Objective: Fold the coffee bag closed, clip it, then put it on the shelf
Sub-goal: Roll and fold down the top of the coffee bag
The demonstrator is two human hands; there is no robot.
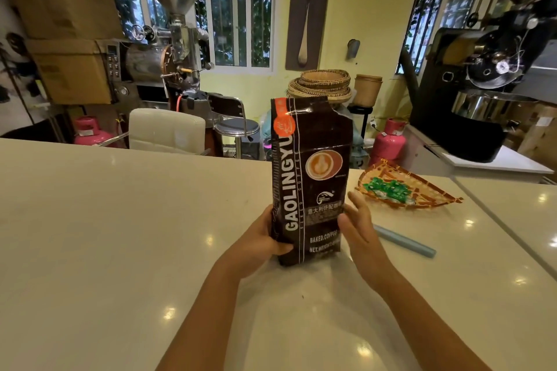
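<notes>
Head view: coffee bag [312, 181] between both hands.

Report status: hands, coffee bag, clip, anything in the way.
Left hand grips coffee bag low on its side; right hand open beside it. Bag upright on counter, top unfolded. Blue clip lying right of bag, unobstructed.

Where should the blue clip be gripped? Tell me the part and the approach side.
Grip the blue clip around its middle, from above with the right hand: it lies flat on the counter, a slim bar just right of the coffee bag, long sides exposed.
</notes>
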